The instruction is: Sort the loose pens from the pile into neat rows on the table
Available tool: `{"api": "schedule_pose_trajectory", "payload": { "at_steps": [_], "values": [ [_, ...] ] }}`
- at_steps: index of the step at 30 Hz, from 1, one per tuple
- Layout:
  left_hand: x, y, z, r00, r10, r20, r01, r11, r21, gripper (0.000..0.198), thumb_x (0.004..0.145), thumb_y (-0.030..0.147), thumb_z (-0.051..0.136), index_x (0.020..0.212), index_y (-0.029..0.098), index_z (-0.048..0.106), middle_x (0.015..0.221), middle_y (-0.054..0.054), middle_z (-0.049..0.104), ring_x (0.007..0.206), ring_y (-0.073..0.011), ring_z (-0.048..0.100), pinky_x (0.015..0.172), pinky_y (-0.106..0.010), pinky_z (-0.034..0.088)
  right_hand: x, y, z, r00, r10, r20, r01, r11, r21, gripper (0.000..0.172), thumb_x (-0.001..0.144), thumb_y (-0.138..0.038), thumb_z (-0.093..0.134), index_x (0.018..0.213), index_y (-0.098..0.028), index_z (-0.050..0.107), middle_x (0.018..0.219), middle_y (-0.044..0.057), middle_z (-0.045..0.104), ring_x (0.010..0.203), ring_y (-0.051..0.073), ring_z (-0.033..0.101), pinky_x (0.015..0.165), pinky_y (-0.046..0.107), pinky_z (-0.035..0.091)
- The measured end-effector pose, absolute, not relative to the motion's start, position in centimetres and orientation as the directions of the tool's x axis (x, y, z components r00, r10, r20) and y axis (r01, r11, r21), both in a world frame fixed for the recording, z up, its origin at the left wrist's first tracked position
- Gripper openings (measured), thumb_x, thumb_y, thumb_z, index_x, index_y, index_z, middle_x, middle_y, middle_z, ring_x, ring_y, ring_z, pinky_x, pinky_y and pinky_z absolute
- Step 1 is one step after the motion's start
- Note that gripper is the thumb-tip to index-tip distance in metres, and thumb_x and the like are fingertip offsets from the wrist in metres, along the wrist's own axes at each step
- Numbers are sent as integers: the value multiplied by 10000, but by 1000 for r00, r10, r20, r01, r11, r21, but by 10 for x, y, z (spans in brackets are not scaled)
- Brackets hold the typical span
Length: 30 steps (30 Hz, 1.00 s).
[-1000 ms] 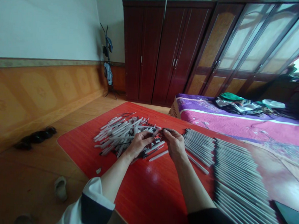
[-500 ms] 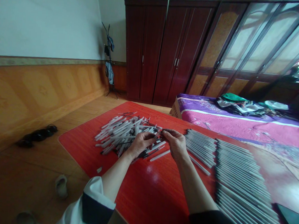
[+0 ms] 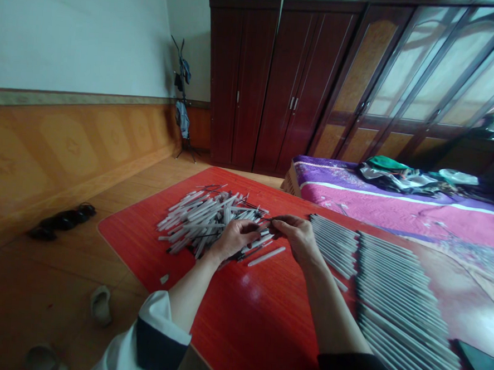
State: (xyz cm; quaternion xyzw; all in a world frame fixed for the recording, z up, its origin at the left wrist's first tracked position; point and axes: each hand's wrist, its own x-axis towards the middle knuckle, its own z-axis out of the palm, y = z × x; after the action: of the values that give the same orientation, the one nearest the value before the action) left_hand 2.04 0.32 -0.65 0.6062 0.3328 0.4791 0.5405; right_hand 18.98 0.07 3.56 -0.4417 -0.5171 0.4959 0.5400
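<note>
My left hand (image 3: 236,239) is closed in a pinch at the right side of a loose pile of whitish tubes and thin black sticks (image 3: 203,218). Just right of it, my right hand (image 3: 297,237) pinches a thin dark stick (image 3: 265,219), its far part lost among the fingers. The fingertips of both hands nearly meet, and what the left ones grip is too small to make out. A single white tube (image 3: 266,256) lies on the red table (image 3: 259,320) below the hands. To the right, white tubes with black ends (image 3: 400,283) lie side by side in rows.
A shorter row of tubes (image 3: 333,243) sits beside my right forearm. At the table's right edge is a dark flat device (image 3: 479,364). Beyond the table stand a bed (image 3: 355,200) and dark red wardrobes (image 3: 261,85). Shoes (image 3: 101,305) lie on the floor at left.
My right hand has shifted slightly right, and the dark stick shows more clearly at its fingertips. My left hand stays almost in place. The view has turned a little.
</note>
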Motion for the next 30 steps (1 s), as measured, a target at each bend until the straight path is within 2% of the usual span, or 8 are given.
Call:
{"api": "schedule_pose_trajectory", "payload": {
  "at_steps": [12, 17, 23, 30],
  "values": [
    [22, 6, -11, 327, 908, 263, -52, -260, 964, 196, 721, 308, 647, 826, 145, 673, 640, 6, 604, 510, -89, 469, 507, -204, 357, 189, 0, 36, -48, 986, 162, 55, 164, -985, 155, 619, -260, 653, 650, -113, 692, 548, 47, 653, 461, 116, 547, 460, 236, 440],
    [23, 2, -6, 315, 906, 284, 24, -306, 952, 191, 731, 297, 630, 852, 159, 684, 703, -14, 641, 587, -125, 524, 553, -221, 380, 191, 3, 34, -35, 982, 185, 152, 188, -970, 151, 601, -250, 645, 636, -108, 685, 500, 32, 624, 429, 112, 525, 425, 231, 418],
    [24, 1, -9, 272, 883, 382, 93, -420, 903, 236, 766, 361, 598, 877, 173, 689, 774, -51, 675, 673, -175, 571, 607, -256, 407, 193, 1, 37, -49, 979, 197, 221, 203, -954, 174, 615, -268, 652, 675, -108, 685, 501, 22, 616, 430, 114, 528, 421, 233, 430],
    [26, 1, -14, 238, 848, 474, 215, -522, 826, 244, 823, 318, 531, 970, 187, 675, 900, -84, 685, 805, -212, 605, 699, -290, 439, 190, 1, 36, -10, 975, 222, 306, 214, -928, 200, 648, -319, 644, 667, -121, 662, 494, 16, 597, 426, 118, 525, 414, 238, 431]
  ]
}}
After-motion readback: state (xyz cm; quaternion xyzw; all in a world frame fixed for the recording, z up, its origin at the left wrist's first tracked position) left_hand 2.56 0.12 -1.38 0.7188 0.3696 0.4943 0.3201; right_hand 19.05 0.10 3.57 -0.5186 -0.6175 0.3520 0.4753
